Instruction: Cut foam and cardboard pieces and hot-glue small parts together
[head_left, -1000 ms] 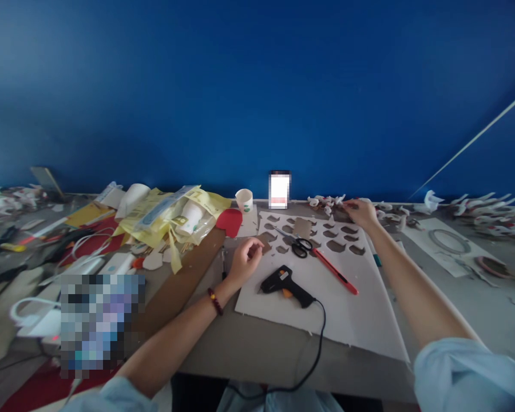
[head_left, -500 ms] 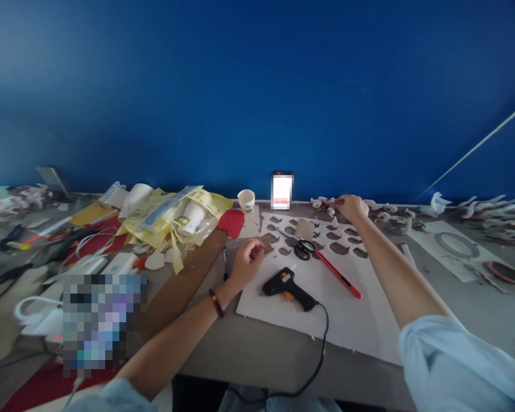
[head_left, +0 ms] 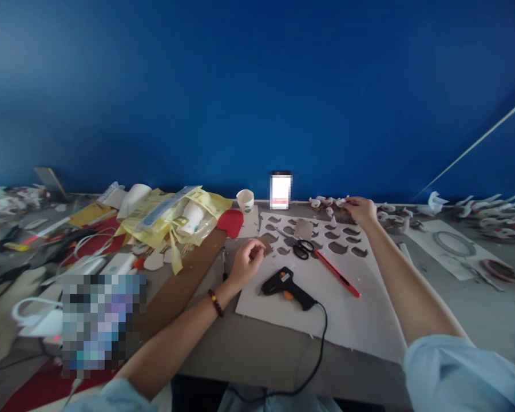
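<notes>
My left hand rests at the left edge of a white sheet, its fingers curled together beside a small brown piece. Whether the fingers grip that piece I cannot make out. Farther off, my right hand reaches to the back of the table, fingertips drawn together at a row of small white and red paper figures. What lies between them is too small to tell. On the sheet lie a black glue gun, black-handled scissors and a red utility knife. Bird-shaped cutouts pierce its far part.
A paper cup, a red heart shape and a lit phone stand or lie at the back. Yellow packaging and cables crowd the left. A wire ring lies right. The glue gun's cord hangs over the front edge.
My right hand has shifted a little to the right along the paper figures, uncovering more of them. My left hand has stayed put.
</notes>
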Action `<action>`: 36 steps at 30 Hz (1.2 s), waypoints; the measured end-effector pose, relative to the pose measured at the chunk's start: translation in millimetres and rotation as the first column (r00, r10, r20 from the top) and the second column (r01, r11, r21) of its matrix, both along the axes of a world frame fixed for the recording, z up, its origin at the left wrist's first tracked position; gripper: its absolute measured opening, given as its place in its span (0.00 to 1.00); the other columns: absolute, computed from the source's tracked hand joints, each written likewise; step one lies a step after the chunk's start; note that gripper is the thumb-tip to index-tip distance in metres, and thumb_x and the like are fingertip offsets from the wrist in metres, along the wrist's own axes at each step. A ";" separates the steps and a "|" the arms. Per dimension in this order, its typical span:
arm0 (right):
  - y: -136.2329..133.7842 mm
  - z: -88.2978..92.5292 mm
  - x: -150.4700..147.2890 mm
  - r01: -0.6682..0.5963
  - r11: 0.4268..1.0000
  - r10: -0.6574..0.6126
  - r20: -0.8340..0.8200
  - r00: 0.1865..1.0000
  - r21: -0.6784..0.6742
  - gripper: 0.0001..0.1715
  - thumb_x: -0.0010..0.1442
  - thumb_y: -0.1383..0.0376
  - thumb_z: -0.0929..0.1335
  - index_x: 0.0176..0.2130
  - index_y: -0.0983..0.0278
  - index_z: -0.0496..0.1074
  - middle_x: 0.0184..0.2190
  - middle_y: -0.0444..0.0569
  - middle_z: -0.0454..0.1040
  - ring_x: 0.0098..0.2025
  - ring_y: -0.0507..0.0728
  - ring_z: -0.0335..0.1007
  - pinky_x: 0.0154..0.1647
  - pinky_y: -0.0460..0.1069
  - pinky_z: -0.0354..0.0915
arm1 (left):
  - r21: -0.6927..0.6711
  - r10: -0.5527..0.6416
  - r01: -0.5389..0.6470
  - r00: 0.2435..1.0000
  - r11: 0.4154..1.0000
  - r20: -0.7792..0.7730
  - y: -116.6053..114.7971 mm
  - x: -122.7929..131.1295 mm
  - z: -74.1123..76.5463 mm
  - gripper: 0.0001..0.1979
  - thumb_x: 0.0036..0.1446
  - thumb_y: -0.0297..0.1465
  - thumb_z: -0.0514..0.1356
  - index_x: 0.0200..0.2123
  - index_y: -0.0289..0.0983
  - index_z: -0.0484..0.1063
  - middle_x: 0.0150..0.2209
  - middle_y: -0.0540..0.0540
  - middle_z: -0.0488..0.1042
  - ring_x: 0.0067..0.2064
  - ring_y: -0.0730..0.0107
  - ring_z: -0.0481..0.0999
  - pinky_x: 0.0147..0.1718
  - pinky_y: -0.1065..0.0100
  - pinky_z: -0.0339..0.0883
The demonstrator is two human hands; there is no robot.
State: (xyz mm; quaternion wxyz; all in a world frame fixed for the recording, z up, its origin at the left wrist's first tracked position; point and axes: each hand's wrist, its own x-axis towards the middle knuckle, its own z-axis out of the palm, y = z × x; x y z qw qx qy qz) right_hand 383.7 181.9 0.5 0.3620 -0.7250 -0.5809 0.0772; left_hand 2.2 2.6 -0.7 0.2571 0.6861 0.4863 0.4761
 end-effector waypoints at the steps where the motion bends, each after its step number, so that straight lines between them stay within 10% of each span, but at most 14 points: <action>1: -2.9 -1.7 4.0 0.007 1.000 -0.007 -0.015 1.000 0.019 0.20 0.51 0.57 0.68 0.40 0.67 0.78 0.29 0.51 0.79 0.29 0.58 0.74 0.28 0.49 0.66 | 0.000 -0.003 0.003 1.000 1.000 0.000 -0.1 -0.1 -0.2 0.05 0.56 0.27 0.53 0.33 0.38 0.69 0.33 0.48 0.73 0.32 0.71 0.72 0.30 0.71 0.65; 36: -25.8 -25.8 10.7 0.051 0.992 -0.056 0.039 0.998 0.115 0.20 0.49 0.56 0.67 0.37 0.65 0.78 0.34 0.54 0.80 0.34 0.62 0.72 0.36 0.54 0.66 | -0.024 -0.034 0.035 0.999 0.999 0.027 -0.8 -1.5 -2.8 0.07 0.60 0.33 0.53 0.34 0.38 0.68 0.35 0.47 0.72 0.32 0.71 0.72 0.30 0.71 0.66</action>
